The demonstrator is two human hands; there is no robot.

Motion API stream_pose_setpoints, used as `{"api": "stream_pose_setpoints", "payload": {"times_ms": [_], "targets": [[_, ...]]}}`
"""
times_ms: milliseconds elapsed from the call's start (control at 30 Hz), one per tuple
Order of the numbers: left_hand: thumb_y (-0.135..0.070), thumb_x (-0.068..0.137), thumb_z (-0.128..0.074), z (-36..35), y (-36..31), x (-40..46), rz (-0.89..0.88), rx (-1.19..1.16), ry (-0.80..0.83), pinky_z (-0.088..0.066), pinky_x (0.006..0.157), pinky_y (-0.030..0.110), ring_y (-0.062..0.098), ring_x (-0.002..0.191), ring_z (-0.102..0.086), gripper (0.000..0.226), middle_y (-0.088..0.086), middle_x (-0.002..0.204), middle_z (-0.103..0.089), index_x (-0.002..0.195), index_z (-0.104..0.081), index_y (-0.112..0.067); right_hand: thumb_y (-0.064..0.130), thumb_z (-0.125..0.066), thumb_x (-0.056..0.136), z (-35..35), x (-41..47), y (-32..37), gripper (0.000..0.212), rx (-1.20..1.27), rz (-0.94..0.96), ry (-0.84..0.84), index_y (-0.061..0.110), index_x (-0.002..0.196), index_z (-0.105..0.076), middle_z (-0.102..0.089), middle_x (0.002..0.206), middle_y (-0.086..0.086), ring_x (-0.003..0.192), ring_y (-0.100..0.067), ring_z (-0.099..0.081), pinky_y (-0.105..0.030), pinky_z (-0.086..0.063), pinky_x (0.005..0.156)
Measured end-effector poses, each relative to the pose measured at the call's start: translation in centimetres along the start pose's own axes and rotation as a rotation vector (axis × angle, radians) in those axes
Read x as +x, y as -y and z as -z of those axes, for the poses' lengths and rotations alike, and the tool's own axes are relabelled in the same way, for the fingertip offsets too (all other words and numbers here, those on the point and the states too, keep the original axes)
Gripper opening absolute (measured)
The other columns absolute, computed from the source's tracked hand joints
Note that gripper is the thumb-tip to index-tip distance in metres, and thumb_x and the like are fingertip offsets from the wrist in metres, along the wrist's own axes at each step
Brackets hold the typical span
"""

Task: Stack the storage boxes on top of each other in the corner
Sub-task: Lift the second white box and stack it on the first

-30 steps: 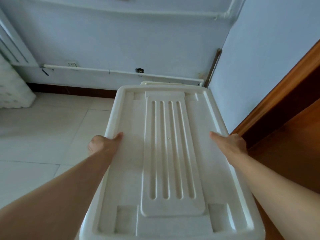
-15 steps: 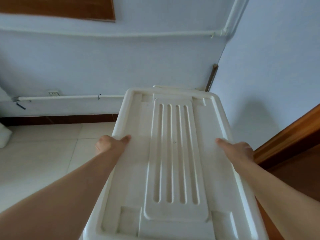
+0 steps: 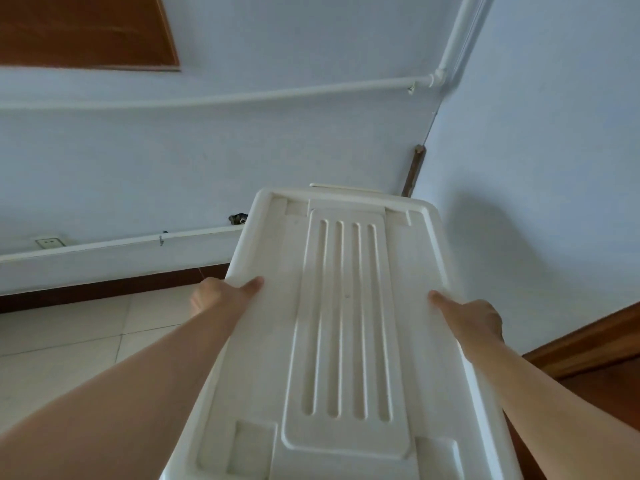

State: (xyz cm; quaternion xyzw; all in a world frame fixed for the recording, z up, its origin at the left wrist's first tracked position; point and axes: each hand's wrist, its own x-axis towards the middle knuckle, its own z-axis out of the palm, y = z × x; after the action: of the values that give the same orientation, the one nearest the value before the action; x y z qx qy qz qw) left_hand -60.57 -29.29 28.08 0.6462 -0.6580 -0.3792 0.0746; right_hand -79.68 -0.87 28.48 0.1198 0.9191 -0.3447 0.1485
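Note:
A large white storage box [image 3: 346, 323] with a ribbed lid fills the middle of the view, its far end pointing at the room's corner. My left hand [image 3: 221, 296] grips its left edge, thumb on the lid and fingers hidden below the rim. My right hand [image 3: 474, 320] grips the right edge the same way. A thin white edge of another box [image 3: 343, 186] shows just beyond the far end, low in the corner; the rest of it is hidden.
Pale walls meet at the corner, with white pipes [image 3: 242, 97] along them and a brown stick [image 3: 414, 171] leaning there. A wall socket [image 3: 50, 242] sits low left. Tiled floor [image 3: 69, 334] lies left; a wooden door frame [image 3: 585, 341] is at right.
The box has risen in both hands and moved closer to the corner; my view has tilted upward, showing more wall and less floor. Both grips are unchanged.

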Motion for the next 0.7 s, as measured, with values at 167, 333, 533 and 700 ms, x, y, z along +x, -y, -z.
{"api": "stream_pose_setpoints", "payload": {"times_ms": [167,333,533,700], "targets": [[-0.061,0.062,-0.075,-2.0,-3.1,4.9,-0.05,0.099,0.021,-0.039,0.055,0.03,0.02,0.058,-0.047,0.058,0.002,0.063,-0.049,0.066,-0.049,-0.009,0.058,-0.067,0.068,-2.2,2.1,1.6,0.057,0.017,-0.084,-0.015,0.006,0.068,-0.044,-0.049,0.065,-0.006,0.056,-0.025,-0.051,-0.03,-0.04,0.052],[-0.064,0.063,-0.072,-3.9,-6.3,9.4,-0.111,0.16,0.072,-0.044,0.061,0.032,0.031,0.081,-0.06,0.063,0.008,0.078,-0.056,0.079,-0.052,-0.006,0.058,-0.069,0.069,-4.7,3.3,2.9,0.062,0.02,-0.191,-0.068,0.001,0.085,-0.05,-0.054,0.075,-0.009,0.069,-0.031,-0.058,-0.036,-0.05,0.064],[-0.064,0.066,-0.07,-6.3,-9.8,14.6,-0.207,0.272,0.174,-0.038,0.052,0.03,0.026,0.067,-0.052,0.067,0.01,0.076,-0.057,0.083,-0.058,-0.001,0.055,-0.069,0.071,-7.6,3.7,3.8,0.058,0.054,-0.323,-0.167,0.0,0.086,-0.054,-0.053,0.08,-0.012,0.063,-0.027,-0.051,-0.031,-0.044,0.058],[-0.065,0.068,-0.067,-8.1,-12.0,18.2,-0.309,0.334,0.248,-0.042,0.061,0.034,0.033,0.084,-0.062,0.071,0.016,0.088,-0.065,0.09,-0.064,0.003,0.054,-0.068,0.074,-9.9,3.6,4.2,0.068,0.061,-0.401,-0.199,-0.007,0.102,-0.06,-0.061,0.093,-0.019,0.086,-0.035,-0.059,-0.033,-0.045,0.066]]}}
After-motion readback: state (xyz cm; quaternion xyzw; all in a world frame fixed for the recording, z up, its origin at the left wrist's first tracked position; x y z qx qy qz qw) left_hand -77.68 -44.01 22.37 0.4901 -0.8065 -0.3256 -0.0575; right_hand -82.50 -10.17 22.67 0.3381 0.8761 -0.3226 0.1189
